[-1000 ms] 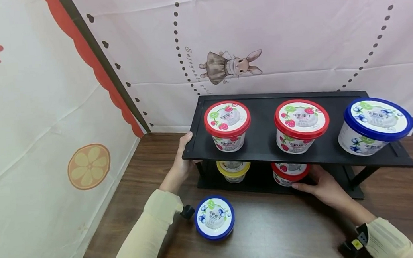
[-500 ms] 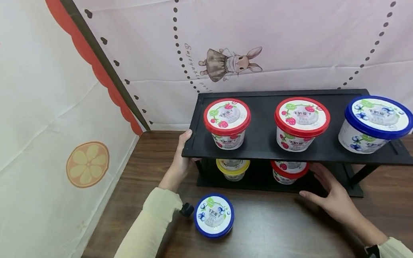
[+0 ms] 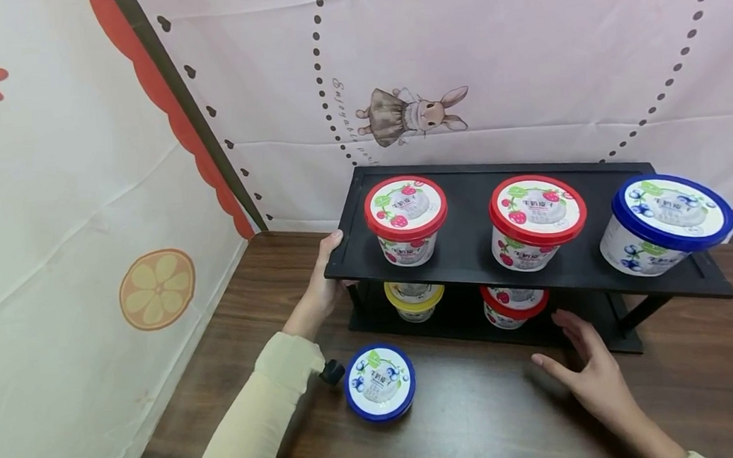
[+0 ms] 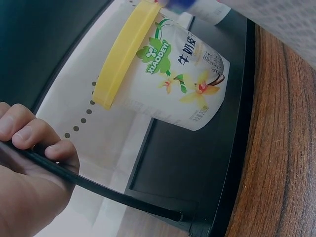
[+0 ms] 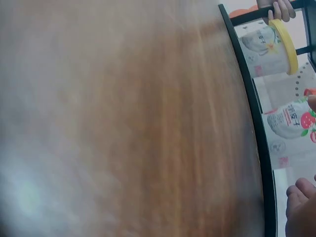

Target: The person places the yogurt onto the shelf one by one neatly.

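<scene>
My left hand [image 3: 321, 289] grips the left end of a black two-tier rack [image 3: 461, 215]; the left wrist view shows its fingers [image 4: 34, 132] curled over a thin black bar. My right hand [image 3: 593, 369], thumb spread from loosely bent fingers, hovers empty before the lower tier. Just left of it, a red-lidded tub [image 3: 505, 316] with strawberry pictures stands on that tier. Further left is a yellow-lidded tub [image 3: 415, 305], its vanilla-flower print facing the left wrist camera. The upper tier partly covers both lids in the head view.
On the upper tier stand two red-lidded tubs, one left [image 3: 405, 208] and one central [image 3: 537, 210], plus a blue-lidded tub [image 3: 668, 215] at the right end. Another blue-lidded tub [image 3: 380, 383] sits on the wooden table [image 3: 476, 427] beside my left forearm. A printed cloth [image 3: 520, 55] hangs behind.
My right hand has let go of the red-lidded tub on the lower tier and drawn back to the right and toward me. The left hand keeps its grip on the rack.
</scene>
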A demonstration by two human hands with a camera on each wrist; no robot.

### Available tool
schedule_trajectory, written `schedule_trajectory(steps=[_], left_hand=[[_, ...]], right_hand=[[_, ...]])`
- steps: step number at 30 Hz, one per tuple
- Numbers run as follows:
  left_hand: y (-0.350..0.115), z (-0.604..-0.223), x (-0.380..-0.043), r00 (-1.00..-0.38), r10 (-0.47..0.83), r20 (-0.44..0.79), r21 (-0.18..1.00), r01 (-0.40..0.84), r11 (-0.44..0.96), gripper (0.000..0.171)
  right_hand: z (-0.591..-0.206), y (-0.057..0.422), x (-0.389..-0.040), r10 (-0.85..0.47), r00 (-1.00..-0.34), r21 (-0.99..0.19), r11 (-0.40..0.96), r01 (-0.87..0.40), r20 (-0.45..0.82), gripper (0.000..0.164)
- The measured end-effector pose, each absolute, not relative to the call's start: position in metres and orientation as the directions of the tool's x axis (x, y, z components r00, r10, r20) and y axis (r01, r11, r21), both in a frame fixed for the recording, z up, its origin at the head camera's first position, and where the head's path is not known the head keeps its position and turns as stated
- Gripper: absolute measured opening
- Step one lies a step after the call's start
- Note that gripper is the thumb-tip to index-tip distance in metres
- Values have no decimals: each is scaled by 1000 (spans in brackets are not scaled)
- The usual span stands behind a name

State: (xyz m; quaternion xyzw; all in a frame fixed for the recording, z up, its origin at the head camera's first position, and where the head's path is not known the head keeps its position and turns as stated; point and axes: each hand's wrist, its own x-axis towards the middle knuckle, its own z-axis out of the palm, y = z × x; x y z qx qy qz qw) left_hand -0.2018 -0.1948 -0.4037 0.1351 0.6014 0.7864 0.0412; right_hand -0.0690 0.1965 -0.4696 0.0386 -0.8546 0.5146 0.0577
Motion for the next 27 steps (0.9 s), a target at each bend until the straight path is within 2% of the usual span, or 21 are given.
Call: schedule_trajectory(steps=[6, 13, 19, 27], left_hand=[[-194, -404, -201, -964, 218, 153, 961, 93, -261, 46], [-194, -403, -202, -964, 225, 139, 961, 76, -267, 50], [-193, -402, -202, -965, 230, 125, 960, 60, -272, 51], [-194, -403, -202, -961, 231, 154, 954, 83, -289, 48]], right_hand=[[-471, 189, -61, 1, -988, -876, 462, -136, 154, 72], [-470, 175, -52, -50, -987, -880, 446, -161, 156, 61], [-470, 164, -51, -188, -960, -885, 384, -264, 206, 53], [-461, 144, -58, -399, -902, -901, 312, -301, 163, 64]])
